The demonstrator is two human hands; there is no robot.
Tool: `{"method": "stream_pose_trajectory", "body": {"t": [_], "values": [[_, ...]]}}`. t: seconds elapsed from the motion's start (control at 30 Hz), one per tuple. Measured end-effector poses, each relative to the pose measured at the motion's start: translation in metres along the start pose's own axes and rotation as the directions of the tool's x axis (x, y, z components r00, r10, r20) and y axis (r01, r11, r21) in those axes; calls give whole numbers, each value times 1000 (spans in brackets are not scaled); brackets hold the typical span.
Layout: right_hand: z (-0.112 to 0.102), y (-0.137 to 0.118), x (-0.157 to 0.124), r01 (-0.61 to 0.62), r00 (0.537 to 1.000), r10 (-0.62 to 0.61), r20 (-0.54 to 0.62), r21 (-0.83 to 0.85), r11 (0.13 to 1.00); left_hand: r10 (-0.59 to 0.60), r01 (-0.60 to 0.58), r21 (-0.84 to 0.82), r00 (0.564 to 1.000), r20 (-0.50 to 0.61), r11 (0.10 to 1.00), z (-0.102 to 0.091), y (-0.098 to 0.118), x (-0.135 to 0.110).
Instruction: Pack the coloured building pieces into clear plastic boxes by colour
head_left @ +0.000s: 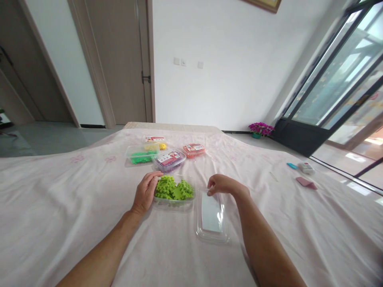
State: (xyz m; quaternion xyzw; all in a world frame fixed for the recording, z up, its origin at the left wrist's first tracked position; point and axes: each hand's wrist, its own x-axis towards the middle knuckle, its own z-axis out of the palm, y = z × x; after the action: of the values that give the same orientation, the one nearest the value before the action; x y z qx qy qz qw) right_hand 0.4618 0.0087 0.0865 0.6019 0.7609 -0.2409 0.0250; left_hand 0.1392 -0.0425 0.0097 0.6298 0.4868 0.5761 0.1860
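A clear plastic box (174, 203) filled with lime-green puzzle-like pieces (176, 189) stands uncovered on the bed-like cloth surface. My left hand (146, 190) is closed around its left side, fingers over the far left corner. Right of the box lies a clear lid (209, 236) with a pale rectangular label. My right hand (220, 185) pinches the lid's far edge between thumb and curled fingers. Part of that edge is hidden behind the hand.
Beyond the lime-green box are a purple-filled box (169, 159), a red-filled box (194, 150), a green-filled box (143, 155) and yellow pieces (158, 146). At right lie a pink item (306, 183), a blue item (292, 166) and a white packet (306, 168).
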Motion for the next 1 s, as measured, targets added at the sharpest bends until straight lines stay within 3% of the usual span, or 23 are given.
{"method": "stream_pose_trajectory", "body": {"t": [0.07, 0.13, 0.23, 0.3, 0.33, 0.4, 0.53, 0.67, 0.83, 0.9, 1.0], "values": [[-16, -4, -14, 62, 997, -58, -59, 58, 996, 9, -8, 15, 1000, -22, 1000, 0, 1, -1], [-33, -15, -33, 67, 944, -51, -326, 37, 997, 27, -25, 39, 997, -68, 999, -2, 3, -1], [-46, -44, -61, 86, 745, -84, -662, -30, 996, 103, -89, 101, 983, -154, 991, -5, 9, -2], [-38, -70, -72, 150, 627, -163, -762, -88, 985, 165, -139, 142, 968, -188, 980, -6, 17, -5], [-29, -83, -74, 184, 604, -207, -769, -118, 976, 177, -151, 146, 966, -191, 978, -6, 21, -6], [-3, -108, -72, 264, 615, -323, -720, -198, 944, 139, -122, 107, 976, -168, 987, -3, 31, -10], [51, -143, -59, 383, 670, -486, -561, -299, 874, -89, 88, 33, 996, 8, 996, 4, 50, -14], [78, -156, -54, 480, 650, -542, -533, -266, 836, -238, 244, -81, 968, 84, 966, 4, 59, -5], [72, -152, -51, 645, 637, -567, -522, -43, 763, -352, 386, -216, 919, 178, 897, -7, 58, 9], [61, -145, -46, 636, 631, -527, -570, -9, 771, -375, 397, -192, 916, 140, 898, -11, 54, 12], [38, -127, -34, 541, 557, -433, -708, -86, 837, -421, 438, -161, 898, 130, 885, -17, 46, 13]]}}
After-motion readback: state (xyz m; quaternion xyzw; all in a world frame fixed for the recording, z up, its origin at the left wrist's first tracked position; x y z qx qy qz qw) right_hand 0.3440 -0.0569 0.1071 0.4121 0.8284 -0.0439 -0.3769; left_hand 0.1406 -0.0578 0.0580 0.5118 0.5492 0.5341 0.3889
